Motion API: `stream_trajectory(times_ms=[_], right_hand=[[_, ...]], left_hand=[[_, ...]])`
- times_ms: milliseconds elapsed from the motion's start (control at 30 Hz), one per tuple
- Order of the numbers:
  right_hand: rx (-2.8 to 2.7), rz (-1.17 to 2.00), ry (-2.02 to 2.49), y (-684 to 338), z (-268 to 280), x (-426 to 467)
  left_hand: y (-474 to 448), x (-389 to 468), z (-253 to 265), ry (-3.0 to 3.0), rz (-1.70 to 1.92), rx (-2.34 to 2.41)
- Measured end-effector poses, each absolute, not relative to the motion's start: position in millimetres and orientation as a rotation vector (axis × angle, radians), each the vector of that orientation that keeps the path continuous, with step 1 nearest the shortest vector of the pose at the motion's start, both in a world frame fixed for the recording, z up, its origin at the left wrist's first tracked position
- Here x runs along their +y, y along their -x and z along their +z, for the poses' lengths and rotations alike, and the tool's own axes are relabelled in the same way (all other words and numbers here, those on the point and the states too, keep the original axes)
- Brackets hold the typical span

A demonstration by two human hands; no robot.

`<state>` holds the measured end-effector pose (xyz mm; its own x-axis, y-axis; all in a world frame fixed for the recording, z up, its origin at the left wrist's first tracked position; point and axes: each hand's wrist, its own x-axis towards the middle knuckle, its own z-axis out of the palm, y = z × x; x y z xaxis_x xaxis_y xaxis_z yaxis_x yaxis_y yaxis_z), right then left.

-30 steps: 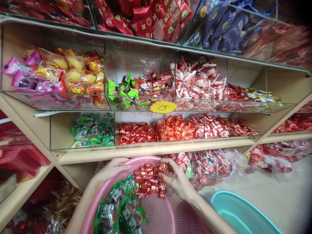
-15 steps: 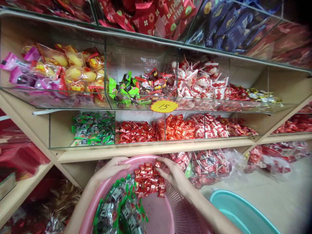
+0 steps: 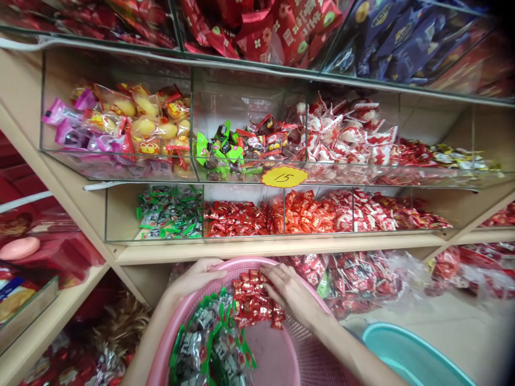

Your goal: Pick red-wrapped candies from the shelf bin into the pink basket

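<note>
A pink plastic basket [image 3: 295, 348] with mesh sides tilts toward me at the bottom middle. My left hand [image 3: 203, 276] is closed over its left rim. Inside the basket, on the left, lie green-and-clear wrapped candies [image 3: 209, 343]. Beside them, against the far wall, is a small heap of red wrapped candies [image 3: 255, 303]. Over the right side of that heap lies my right hand [image 3: 287, 289], its fingers stretched out and touching the wrappers. Whether a candy sits under those fingers is hidden.
Above the basket, a wooden shelf [image 3: 281, 249] carries glass bins of candy, among them red candies [image 3: 237, 219] and green-wrapped candies [image 3: 171, 212]. A yellow price tag [image 3: 285, 176] marks the bins. Bagged candies [image 3: 362, 276] lie below. A turquoise tub [image 3: 406, 348] stands at right.
The view has shifted slightly, so shelf and basket appear further right. The fingers of my right hand have moved further over the red candies. My left hand keeps its grip on the rim.
</note>
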<state>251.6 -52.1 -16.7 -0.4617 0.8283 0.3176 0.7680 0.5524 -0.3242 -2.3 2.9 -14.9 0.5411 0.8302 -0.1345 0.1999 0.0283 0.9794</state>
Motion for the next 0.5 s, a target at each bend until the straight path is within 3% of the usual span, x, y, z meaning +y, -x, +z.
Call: stream_trajectory(times_ms=[500], right_hand=[[-2.316,0.101,1.155,-254.8,-24.9,-47.2]], left_hand=[[0.4,0.2,-9.2,-1.511,0.609,0.958]])
